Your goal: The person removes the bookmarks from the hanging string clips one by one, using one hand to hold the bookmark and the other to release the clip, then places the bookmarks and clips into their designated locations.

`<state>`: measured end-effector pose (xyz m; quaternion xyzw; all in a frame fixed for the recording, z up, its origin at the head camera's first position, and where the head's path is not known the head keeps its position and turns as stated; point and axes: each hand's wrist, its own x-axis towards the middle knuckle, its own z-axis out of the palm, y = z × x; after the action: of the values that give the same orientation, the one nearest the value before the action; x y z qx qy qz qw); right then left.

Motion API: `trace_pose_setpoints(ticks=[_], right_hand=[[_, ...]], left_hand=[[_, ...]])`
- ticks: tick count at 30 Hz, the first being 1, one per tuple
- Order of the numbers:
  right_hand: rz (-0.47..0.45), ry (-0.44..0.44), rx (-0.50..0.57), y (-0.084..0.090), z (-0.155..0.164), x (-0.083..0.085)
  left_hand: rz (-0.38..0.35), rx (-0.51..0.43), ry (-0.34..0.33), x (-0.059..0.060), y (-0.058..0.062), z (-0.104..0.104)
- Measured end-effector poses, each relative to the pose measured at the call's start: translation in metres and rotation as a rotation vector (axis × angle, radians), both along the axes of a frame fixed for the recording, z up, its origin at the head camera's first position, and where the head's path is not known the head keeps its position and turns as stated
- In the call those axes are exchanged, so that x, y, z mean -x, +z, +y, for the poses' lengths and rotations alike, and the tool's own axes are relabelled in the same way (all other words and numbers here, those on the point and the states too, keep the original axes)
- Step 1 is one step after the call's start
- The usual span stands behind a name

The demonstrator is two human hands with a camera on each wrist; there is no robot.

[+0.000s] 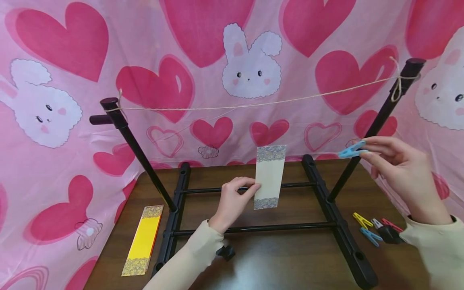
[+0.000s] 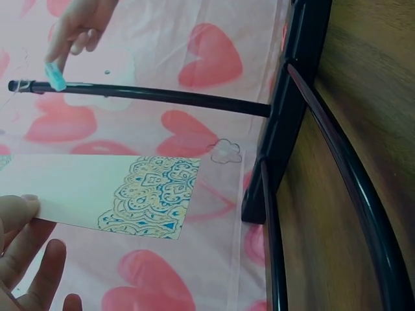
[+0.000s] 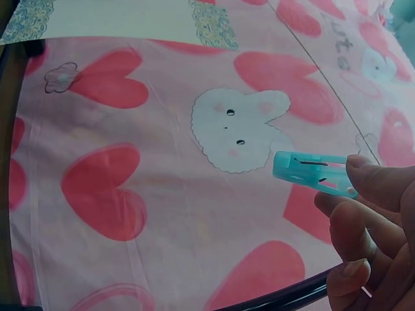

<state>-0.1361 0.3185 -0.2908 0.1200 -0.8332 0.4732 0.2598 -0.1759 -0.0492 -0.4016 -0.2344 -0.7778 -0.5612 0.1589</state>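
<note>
My left hand (image 1: pixel 235 201) pinches a white card (image 1: pixel 269 175) by its left edge, between thumb and fingers. Patterned bands run across the card's top and bottom; it is held upright, below the string (image 1: pixel 232 107) and apart from it. A light blue clothespin (image 1: pixel 351 150) is pinched at its handle end by my right hand (image 1: pixel 406 173), its nose pointing left toward the card. In the right wrist view the clothespin (image 3: pixel 314 172) lies between thumb and forefinger. The left wrist view shows the card's patterned end (image 2: pixel 155 194) close up.
The string spans two black posts (image 1: pixel 378 121) on a black frame (image 1: pixel 253 230) standing on the brown table (image 1: pixel 275 262). Yellow cards (image 1: pixel 143 241) lie at left, a red edge showing beneath. Several clothespins (image 1: pixel 369 236) lie at right. A pink heart-patterned cloth (image 1: pixel 206 86) hangs behind.
</note>
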Motion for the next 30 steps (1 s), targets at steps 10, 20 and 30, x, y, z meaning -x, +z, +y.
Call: trace_pose_setpoints(ticks=[10, 20, 30], right_hand=[[-0.06, -0.038, -0.007, -0.005, 0.005, -0.003], [-0.09, -0.045, 0.002, -0.012, 0.009, -0.005], [-0.155, -0.064, 0.015, -0.017, 0.011, -0.007]], left_hand=[[-0.022, -0.012, 0.015, -0.004, -0.003, -0.009], [-0.02, -0.004, 0.022, -0.007, -0.007, -0.015], [-0.024, 0.02, 0.051, -0.013, -0.011, -0.026]])
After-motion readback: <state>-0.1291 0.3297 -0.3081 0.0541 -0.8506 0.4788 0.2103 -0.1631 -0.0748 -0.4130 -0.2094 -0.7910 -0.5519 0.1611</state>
